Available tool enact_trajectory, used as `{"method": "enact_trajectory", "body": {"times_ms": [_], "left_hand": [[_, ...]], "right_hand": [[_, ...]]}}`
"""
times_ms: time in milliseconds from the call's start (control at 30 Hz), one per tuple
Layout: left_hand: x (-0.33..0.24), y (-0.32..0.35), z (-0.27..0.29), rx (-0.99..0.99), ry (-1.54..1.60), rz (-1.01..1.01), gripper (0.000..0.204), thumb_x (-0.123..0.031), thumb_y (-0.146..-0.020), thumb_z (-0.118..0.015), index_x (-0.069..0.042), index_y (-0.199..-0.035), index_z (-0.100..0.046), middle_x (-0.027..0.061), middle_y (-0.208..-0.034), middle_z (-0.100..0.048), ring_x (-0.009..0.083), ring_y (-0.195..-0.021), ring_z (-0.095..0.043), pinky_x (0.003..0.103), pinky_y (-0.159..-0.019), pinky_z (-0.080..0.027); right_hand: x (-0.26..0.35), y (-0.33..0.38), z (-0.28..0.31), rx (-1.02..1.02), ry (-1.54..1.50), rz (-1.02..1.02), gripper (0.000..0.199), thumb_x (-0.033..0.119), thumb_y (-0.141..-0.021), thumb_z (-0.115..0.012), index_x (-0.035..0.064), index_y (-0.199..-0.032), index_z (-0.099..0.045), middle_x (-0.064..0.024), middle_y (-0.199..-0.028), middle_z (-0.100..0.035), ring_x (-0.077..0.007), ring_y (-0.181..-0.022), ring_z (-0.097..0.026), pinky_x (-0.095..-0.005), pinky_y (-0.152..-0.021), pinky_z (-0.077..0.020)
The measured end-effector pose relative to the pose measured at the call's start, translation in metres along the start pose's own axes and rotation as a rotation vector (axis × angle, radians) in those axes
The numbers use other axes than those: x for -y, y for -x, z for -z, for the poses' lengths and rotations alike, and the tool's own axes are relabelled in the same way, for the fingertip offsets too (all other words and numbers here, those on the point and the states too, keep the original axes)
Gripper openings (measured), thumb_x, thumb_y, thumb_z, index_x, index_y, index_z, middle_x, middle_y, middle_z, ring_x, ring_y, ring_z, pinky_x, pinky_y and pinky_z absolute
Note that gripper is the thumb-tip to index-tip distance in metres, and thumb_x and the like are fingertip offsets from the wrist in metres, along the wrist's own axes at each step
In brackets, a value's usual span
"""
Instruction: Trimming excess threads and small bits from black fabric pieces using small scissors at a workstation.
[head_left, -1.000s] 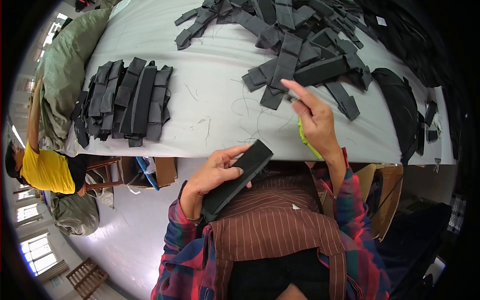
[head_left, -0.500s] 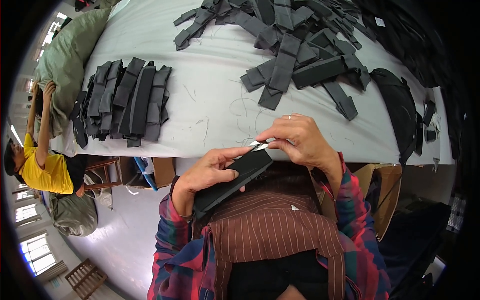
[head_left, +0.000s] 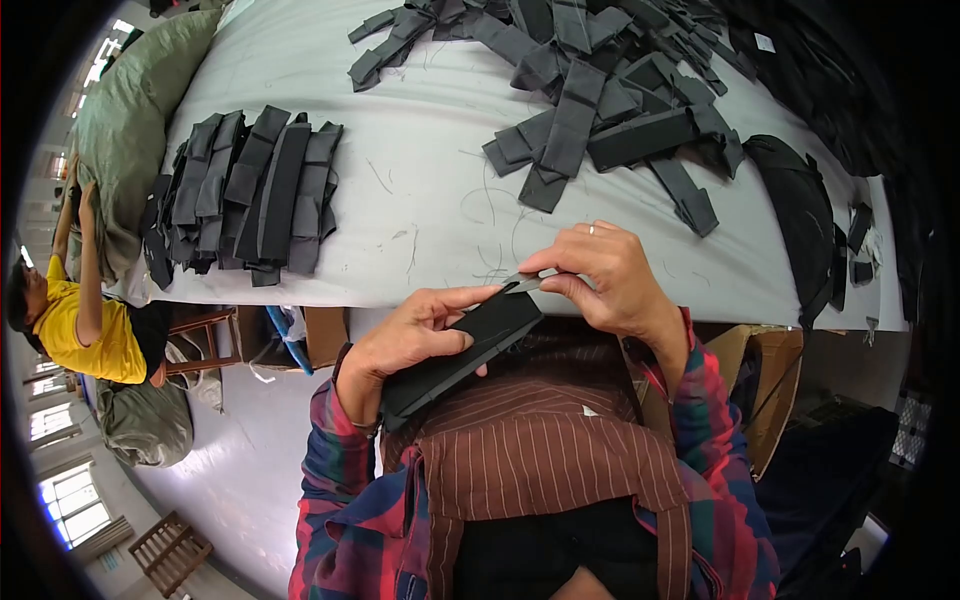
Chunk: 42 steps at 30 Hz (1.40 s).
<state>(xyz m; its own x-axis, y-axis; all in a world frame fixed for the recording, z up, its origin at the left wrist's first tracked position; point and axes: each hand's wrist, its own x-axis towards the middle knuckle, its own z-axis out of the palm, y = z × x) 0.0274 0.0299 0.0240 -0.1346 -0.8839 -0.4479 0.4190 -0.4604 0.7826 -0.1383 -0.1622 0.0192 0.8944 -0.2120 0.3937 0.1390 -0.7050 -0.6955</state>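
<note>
My left hand (head_left: 412, 332) is closed round a long, dark fabric strip (head_left: 492, 328), with the thumb on its upper face and the index finger stretched toward its far end. The strip slants up to the right, in front of the table edge. Pinched between thumb and fingers of my right hand (head_left: 612, 272) are small silver thread snips (head_left: 524, 283). Their blades lie at the strip's far corner, close to my left index fingertip. My right palm hides the rest of the snips.
A row of stacked dark strips (head_left: 245, 195) lies on the white-covered table (head_left: 400, 200) at left, a loose heap of strips (head_left: 575, 110) at the back. Black cloth (head_left: 795, 215) covers the right side. At far left a person in yellow (head_left: 90, 325) handles a large green sack (head_left: 135, 120).
The snips' blades have turned slightly at the strip's corner, and my right hand has shifted a little up and right. The person at left has lowered their arms slightly.
</note>
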Motion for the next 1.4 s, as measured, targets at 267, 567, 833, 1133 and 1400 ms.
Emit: {"method": "enact_trajectory", "body": {"times_ms": [267,567,833,1133,1400], "left_hand": [[-0.002,-0.003,-0.008,-0.084,-0.173,-0.008,0.060,0.008,-0.080,-0.044,-0.001,-0.140,-0.040,0.0080,-0.103,-0.063,0.0124,-0.079,-0.062,0.025,-0.075,-0.050],[0.004,-0.015,-0.023,-0.353,-0.803,-0.214,0.048,0.005,-0.078,-0.047,-0.006,-0.123,-0.058,0.0071,-0.077,-0.066,0.0092,-0.064,-0.053,0.026,-0.065,-0.047],[0.022,-0.023,-0.019,-0.581,-0.570,-0.348,0.043,0.005,-0.078,-0.047,-0.008,-0.115,-0.064,0.0044,-0.070,-0.061,0.0048,-0.060,-0.046,0.023,-0.057,-0.042],[0.013,-0.024,-0.026,-0.717,-0.694,-0.453,0.038,0.007,-0.076,-0.049,-0.009,-0.103,-0.070,0.0067,-0.062,-0.056,0.0033,-0.055,-0.043,0.022,-0.051,-0.038],[0.016,-0.031,-0.025,-0.818,-0.607,-0.508,0.037,0.010,-0.078,-0.049,-0.007,-0.103,-0.071,0.0036,-0.068,-0.064,0.0042,-0.057,-0.049,0.022,-0.052,-0.040]], "right_hand": [[-0.005,0.006,-0.004,-0.056,-0.036,-0.102,0.020,0.006,-0.073,-0.069,0.0073,-0.093,-0.068,-0.0047,-0.075,-0.064,-0.0226,-0.068,-0.057,-0.0300,-0.063,-0.0413],[0.005,0.010,-0.021,0.070,-0.309,-0.427,0.012,0.002,-0.077,-0.068,-0.0006,-0.088,-0.064,-0.0041,-0.072,-0.062,-0.0079,-0.065,-0.054,-0.0229,-0.059,-0.0432],[0.002,0.012,-0.018,-0.216,-0.627,-0.585,0.006,0.005,-0.086,-0.063,0.0002,-0.082,-0.061,0.0041,-0.068,-0.052,-0.0009,-0.062,-0.043,-0.0200,-0.054,-0.0335],[0.026,0.003,-0.016,-0.054,-0.362,-0.391,0.013,-0.004,-0.074,-0.068,-0.0004,-0.086,-0.063,-0.0039,-0.079,-0.063,-0.0122,-0.074,-0.060,-0.0243,-0.069,-0.0465],[0.018,0.015,-0.029,-0.150,-0.685,-0.400,0.011,0.000,-0.077,-0.066,0.0000,-0.088,-0.064,-0.0035,-0.077,-0.064,-0.0102,-0.069,-0.058,-0.0259,-0.063,-0.0466]]}}
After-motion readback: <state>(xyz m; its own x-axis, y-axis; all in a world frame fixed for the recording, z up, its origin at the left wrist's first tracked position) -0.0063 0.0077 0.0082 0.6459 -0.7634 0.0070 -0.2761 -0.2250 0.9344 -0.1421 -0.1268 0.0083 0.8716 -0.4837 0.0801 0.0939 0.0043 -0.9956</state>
